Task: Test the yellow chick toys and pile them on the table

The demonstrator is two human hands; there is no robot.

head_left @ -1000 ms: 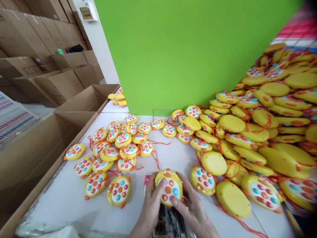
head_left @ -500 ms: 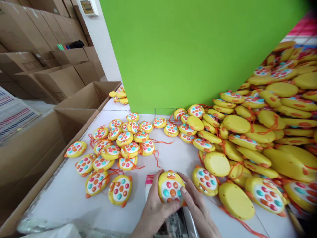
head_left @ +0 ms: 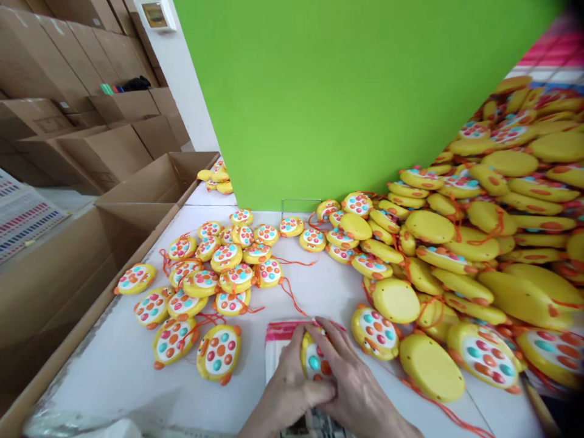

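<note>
Between my two hands, near the front of the table, is a yellow duck-shaped toy [head_left: 313, 359] with a white panel of coloured bumps. My left hand [head_left: 292, 377] is wrapped round its left side. From the right, my right hand [head_left: 349, 377] closes over its top and right edge, covering much of the panel and face. Below the toy lies a pink-and-white printed sheet or packet [head_left: 277, 340], partly hidden by my hands. A matching duck toy [head_left: 376, 331] lies just right of my right hand, and another duck toy [head_left: 219, 353] lies to the left.
A large heap of yellow duck toys [head_left: 431, 227] with orange cords rises on the right. A looser group of them [head_left: 227, 257] lies left of centre. An open cardboard box [head_left: 137, 213] runs along the table's left edge. A green panel [head_left: 342, 103] stands behind.
My right hand has moved left across the toy and now covers its right part. The toy looks turned, its face mostly hidden. More of the pink-and-white sheet shows. The view has shifted slightly.
</note>
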